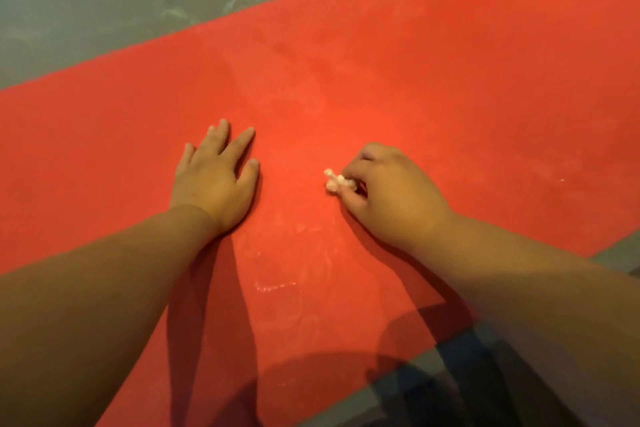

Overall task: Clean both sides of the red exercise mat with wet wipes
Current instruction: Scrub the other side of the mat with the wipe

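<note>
Only the head view to go on here, looking down at the red exercise mat (415, 97), which lies flat on the grey floor (86, 3) and runs corner to corner across the shot. The left hand (213, 180) is flat on the mat near its middle, fingers straight and spread, gripping nothing, just pressing down. The right hand (391, 191) is just beside it on the same surface, with curled fingers pinching a wet wipe (336, 180) that's wadded into a tiny white lump touching the mat. My guess is this is mid-scrub on the first side. There are shiny damp streaks (277, 284) on the mat's near part, and the far end looks dull and a bit chalky. I can't tell what the underside is like. Honest tip: a wipe balled up that small barely covers anything, so I'd open it out flat under the fingers, or grab a fresh one if it's dried up. Lean on the left palm so the mat doesn't creep on that smooth floor, and work in overlapping strokes from the near part toward the far end so no strip gets skipped. Then let it dry a bit before flipping, or the floor dust will probably stick right to the clean face.
</note>
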Demonstrator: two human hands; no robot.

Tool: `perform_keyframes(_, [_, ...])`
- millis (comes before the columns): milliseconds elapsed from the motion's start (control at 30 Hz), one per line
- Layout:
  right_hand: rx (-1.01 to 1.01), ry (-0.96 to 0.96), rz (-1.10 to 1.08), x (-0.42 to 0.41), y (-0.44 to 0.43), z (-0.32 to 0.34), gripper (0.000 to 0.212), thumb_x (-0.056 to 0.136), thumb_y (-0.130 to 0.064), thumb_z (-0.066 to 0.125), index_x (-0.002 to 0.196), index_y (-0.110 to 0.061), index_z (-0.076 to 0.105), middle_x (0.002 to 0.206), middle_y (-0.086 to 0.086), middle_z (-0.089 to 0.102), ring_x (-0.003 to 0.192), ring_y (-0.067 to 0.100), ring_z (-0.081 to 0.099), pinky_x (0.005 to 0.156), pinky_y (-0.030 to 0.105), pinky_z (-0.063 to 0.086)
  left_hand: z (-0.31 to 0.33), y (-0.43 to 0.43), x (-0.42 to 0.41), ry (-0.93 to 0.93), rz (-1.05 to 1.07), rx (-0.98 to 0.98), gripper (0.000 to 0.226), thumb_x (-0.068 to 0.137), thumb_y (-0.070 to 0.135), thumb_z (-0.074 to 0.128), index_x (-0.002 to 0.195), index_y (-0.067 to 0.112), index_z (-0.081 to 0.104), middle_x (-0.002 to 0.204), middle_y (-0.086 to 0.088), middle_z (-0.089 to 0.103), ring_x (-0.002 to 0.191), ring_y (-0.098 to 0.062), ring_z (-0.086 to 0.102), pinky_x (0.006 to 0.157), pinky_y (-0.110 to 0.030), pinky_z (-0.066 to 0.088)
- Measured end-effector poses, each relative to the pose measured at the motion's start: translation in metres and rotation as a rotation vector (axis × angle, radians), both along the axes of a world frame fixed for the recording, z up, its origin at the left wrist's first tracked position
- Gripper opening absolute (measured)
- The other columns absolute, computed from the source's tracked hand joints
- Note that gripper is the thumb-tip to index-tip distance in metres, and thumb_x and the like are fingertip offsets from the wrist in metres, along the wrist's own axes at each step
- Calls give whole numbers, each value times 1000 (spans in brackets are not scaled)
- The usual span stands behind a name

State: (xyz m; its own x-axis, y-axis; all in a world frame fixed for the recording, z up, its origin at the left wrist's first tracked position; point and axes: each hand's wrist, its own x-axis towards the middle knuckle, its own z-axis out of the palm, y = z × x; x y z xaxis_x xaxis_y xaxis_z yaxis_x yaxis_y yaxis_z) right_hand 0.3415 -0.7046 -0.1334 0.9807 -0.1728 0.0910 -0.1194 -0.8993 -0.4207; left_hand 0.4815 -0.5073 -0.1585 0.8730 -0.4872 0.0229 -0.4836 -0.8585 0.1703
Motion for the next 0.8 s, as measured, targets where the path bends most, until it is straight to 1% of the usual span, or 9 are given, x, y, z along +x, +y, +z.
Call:
perform_keyframes(167, [119,32,6,-7,39,6,17,86,-16,57,95,-17,71,92,3,60,89,25,58,76,35,42,1,0,0,10,-8,40,53,99,40,35,150,34,24,161,-5,11,148,-19,8,119,-43,5])
perform_keyframes(267, [228,91,201,-38,63,9,18,87,-23,56,97,-21,72,94,-1,61,91,19,59,83,33,45,2,-3,1,11,-26,69,54,100,40,33,151,31,22,161,-6,9,148,-21,7,118,-44,5])
perform_keyframes(367, [170,153,351,-50,64,15,19,88,-22,54,95,-20,71,93,-1,60,92,20,58,82,35,47,5,2,1,40,-77,120,55,101,43,28,153,30,15,161,-8,5,149,-23,4,118,-46,3])
perform_keyframes(467, [7,86,132,-17,35,9,16,84,-14,57,88,-14,72,89,6,60,91,29,58,76,36,44,6,16,-5,83,-175,141,55,101,46,23,153,32,12,162,-5,2,149,-22,2,118,-45,2])
perform_keyframes(533, [-4,51,-119,3,20,6,18,82,-12,57,89,-13,73,89,9,59,88,31,58,73,36,43,6,25,-13,58,-200,120,56,99,49,20,153,33,14,162,-3,5,149,-21,5,118,-43,4])
perform_keyframes(567, [15,48,-152,5,25,5,20,82,-13,55,89,-13,74,90,9,60,87,30,58,73,36,44,5,27,-15,41,-197,109,56,98,49,21,152,33,16,162,-2,7,149,-20,6,119,-43,4])
perform_keyframes(633, [68,58,-24,-9,50,4,25,81,-19,51,90,-18,75,91,5,62,88,27,60,77,35,47,4,26,-15,32,-191,81,55,99,46,24,152,33,21,161,-2,11,148,-20,9,119,-43,6])
perform_keyframes(733, [242,151,368,-56,98,15,24,82,-24,53,92,-24,75,89,-1,63,86,21,61,79,31,50,6,24,-16,34,-190,40,60,92,48,23,150,32,27,160,-3,16,148,-21,13,118,-44,8])
perform_keyframes(800, [198,209,529,-57,100,20,24,84,-29,53,88,-20,75,86,1,62,85,23,58,78,32,49,6,25,-16,29,-188,23,58,94,46,25,150,32,28,160,-3,17,148,-21,13,118,-45,9])
